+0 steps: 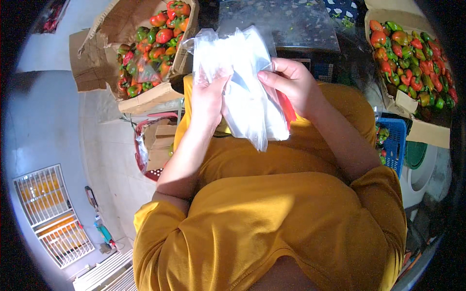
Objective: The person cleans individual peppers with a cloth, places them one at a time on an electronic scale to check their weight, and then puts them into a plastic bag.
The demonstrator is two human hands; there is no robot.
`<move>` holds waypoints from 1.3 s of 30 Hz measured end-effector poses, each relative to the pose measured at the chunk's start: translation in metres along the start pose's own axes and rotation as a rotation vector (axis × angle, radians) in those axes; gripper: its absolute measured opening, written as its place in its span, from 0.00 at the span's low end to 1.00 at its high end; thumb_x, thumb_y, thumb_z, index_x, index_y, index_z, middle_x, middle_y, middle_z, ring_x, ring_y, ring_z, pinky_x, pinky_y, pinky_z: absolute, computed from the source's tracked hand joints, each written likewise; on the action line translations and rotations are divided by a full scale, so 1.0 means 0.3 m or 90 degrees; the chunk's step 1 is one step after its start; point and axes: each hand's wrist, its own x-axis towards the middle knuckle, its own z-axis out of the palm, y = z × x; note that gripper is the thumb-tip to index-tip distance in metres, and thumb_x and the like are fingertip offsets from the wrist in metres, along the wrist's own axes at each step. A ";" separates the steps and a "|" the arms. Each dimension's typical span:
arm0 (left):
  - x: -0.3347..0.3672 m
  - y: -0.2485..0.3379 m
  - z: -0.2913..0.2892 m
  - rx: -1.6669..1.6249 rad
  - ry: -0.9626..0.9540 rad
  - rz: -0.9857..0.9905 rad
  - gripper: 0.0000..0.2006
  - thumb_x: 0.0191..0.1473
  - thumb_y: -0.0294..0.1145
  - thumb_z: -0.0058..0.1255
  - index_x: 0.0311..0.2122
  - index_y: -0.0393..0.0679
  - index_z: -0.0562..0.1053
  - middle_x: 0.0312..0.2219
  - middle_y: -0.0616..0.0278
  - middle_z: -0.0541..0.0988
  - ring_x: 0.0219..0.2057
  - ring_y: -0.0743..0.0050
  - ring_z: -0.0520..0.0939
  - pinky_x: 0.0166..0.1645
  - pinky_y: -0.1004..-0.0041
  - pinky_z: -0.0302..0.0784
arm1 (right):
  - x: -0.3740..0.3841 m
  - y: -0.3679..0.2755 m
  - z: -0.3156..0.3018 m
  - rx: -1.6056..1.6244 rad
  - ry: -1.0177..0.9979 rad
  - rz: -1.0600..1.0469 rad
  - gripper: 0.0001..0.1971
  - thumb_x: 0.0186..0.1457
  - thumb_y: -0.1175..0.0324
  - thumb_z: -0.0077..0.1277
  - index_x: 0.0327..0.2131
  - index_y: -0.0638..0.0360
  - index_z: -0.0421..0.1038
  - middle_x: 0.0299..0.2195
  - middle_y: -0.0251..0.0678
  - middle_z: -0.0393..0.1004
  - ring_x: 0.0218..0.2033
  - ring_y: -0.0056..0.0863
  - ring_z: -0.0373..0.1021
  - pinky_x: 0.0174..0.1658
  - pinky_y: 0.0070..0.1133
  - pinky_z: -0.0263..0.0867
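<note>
Two hands hold a bundle of clear bags (245, 82) up in front of the chest, over the lap: the left hand (208, 99) grips its left side from behind, and the right hand (291, 82) pinches its right edge between thumb and fingers. Something red shows just behind the bags by the right hand. Beyond them lies a dark scale (286, 29). Farther out, a left box (145, 53) and a right box (412, 63) hold red and green peppers; a blue crate (395, 140) sits below the right box
</note>
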 end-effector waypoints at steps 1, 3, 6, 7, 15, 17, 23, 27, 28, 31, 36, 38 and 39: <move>0.000 -0.003 0.000 -0.012 -0.005 -0.010 0.20 0.49 0.21 0.46 0.49 0.41 0.61 0.41 0.62 0.71 0.41 0.75 0.72 0.45 0.75 0.68 | -0.003 -0.009 -0.002 -0.025 -0.010 0.009 0.08 0.52 0.67 0.48 0.29 0.62 0.70 0.23 0.25 0.70 0.26 0.11 0.64 0.31 0.13 0.61; -0.002 -0.007 0.004 -0.024 -0.011 -0.020 0.20 0.50 0.22 0.47 0.49 0.41 0.61 0.41 0.62 0.71 0.41 0.75 0.72 0.46 0.74 0.68 | -0.007 -0.025 0.002 -0.049 -0.020 0.017 0.07 0.51 0.67 0.50 0.28 0.62 0.70 0.22 0.25 0.70 0.25 0.11 0.64 0.30 0.13 0.61; -0.016 -0.007 0.016 -0.011 -0.002 -0.023 0.20 0.50 0.22 0.46 0.50 0.41 0.61 0.41 0.61 0.71 0.42 0.74 0.72 0.46 0.74 0.68 | -0.011 -0.030 0.016 -0.010 -0.025 -0.006 0.07 0.50 0.68 0.51 0.25 0.61 0.69 0.20 0.26 0.70 0.24 0.11 0.64 0.28 0.13 0.60; -0.022 -0.002 0.025 0.005 0.007 -0.028 0.20 0.50 0.23 0.45 0.50 0.41 0.60 0.41 0.61 0.70 0.42 0.74 0.72 0.46 0.74 0.68 | -0.012 -0.021 0.016 -0.038 -0.005 -0.015 0.07 0.50 0.69 0.52 0.24 0.61 0.68 0.20 0.26 0.70 0.23 0.11 0.64 0.27 0.13 0.60; -0.018 -0.042 0.006 0.016 -0.011 -0.020 0.23 0.48 0.19 0.41 0.51 0.41 0.58 0.41 0.60 0.70 0.42 0.72 0.72 0.45 0.73 0.68 | -0.014 -0.012 0.020 0.010 -0.005 -0.015 0.09 0.48 0.72 0.53 0.19 0.59 0.64 0.19 0.28 0.70 0.22 0.11 0.64 0.25 0.12 0.60; -0.014 -0.048 0.004 0.015 -0.010 -0.022 0.24 0.47 0.17 0.40 0.52 0.41 0.58 0.41 0.60 0.70 0.42 0.72 0.71 0.45 0.73 0.68 | -0.013 -0.010 0.021 0.000 -0.007 -0.033 0.09 0.47 0.73 0.53 0.19 0.58 0.64 0.18 0.27 0.69 0.21 0.11 0.63 0.24 0.12 0.59; -0.010 -0.051 0.002 0.017 -0.023 -0.030 0.23 0.47 0.17 0.39 0.51 0.41 0.58 0.42 0.61 0.69 0.44 0.72 0.70 0.46 0.74 0.68 | -0.015 -0.007 0.023 0.006 -0.003 -0.036 0.09 0.47 0.73 0.53 0.19 0.58 0.64 0.17 0.25 0.68 0.20 0.10 0.62 0.24 0.11 0.58; 0.026 -0.020 0.018 0.068 -0.017 -0.021 0.23 0.47 0.18 0.43 0.51 0.41 0.59 0.41 0.61 0.70 0.43 0.72 0.71 0.46 0.74 0.68 | -0.005 0.004 -0.005 -0.077 0.013 -0.084 0.08 0.49 0.70 0.52 0.21 0.59 0.65 0.17 0.27 0.68 0.20 0.12 0.64 0.23 0.13 0.60; 0.056 0.005 0.017 0.101 -0.001 -0.024 0.23 0.48 0.19 0.45 0.51 0.41 0.59 0.41 0.61 0.70 0.43 0.73 0.71 0.46 0.74 0.68 | 0.001 -0.022 -0.013 -0.100 0.065 -0.040 0.08 0.50 0.67 0.51 0.24 0.60 0.66 0.17 0.28 0.68 0.20 0.14 0.66 0.22 0.14 0.62; 0.276 0.018 -0.164 0.750 -0.004 0.464 0.24 0.48 0.30 0.51 0.48 0.36 0.57 0.33 0.48 0.74 0.33 0.60 0.77 0.34 0.70 0.72 | 0.031 -0.102 -0.072 -0.306 0.196 -0.061 0.15 0.53 0.59 0.45 0.39 0.60 0.66 0.23 0.34 0.70 0.19 0.21 0.69 0.21 0.17 0.66; 0.454 -0.046 -0.255 1.209 -0.087 0.204 0.26 0.45 0.28 0.45 0.52 0.47 0.56 0.30 0.45 0.74 0.30 0.48 0.77 0.34 0.59 0.73 | 0.024 -0.135 -0.431 -0.251 0.317 -0.248 0.15 0.53 0.61 0.44 0.42 0.57 0.65 0.25 0.37 0.69 0.18 0.25 0.67 0.20 0.21 0.67; 0.510 -0.156 -0.280 1.279 -0.161 0.090 0.22 0.51 0.27 0.34 0.54 0.52 0.58 0.41 0.47 0.71 0.38 0.53 0.76 0.39 0.61 0.73 | 0.021 -0.114 -0.557 -0.117 0.488 -0.165 0.15 0.53 0.65 0.45 0.45 0.54 0.65 0.32 0.33 0.70 0.24 0.22 0.68 0.23 0.17 0.65; 0.525 -0.183 -0.284 1.293 -0.177 0.034 0.22 0.52 0.27 0.32 0.54 0.52 0.58 0.43 0.48 0.70 0.40 0.53 0.76 0.40 0.62 0.73 | 0.013 -0.101 -0.600 -0.120 0.478 -0.171 0.15 0.53 0.65 0.45 0.45 0.54 0.65 0.32 0.33 0.70 0.24 0.22 0.68 0.23 0.17 0.65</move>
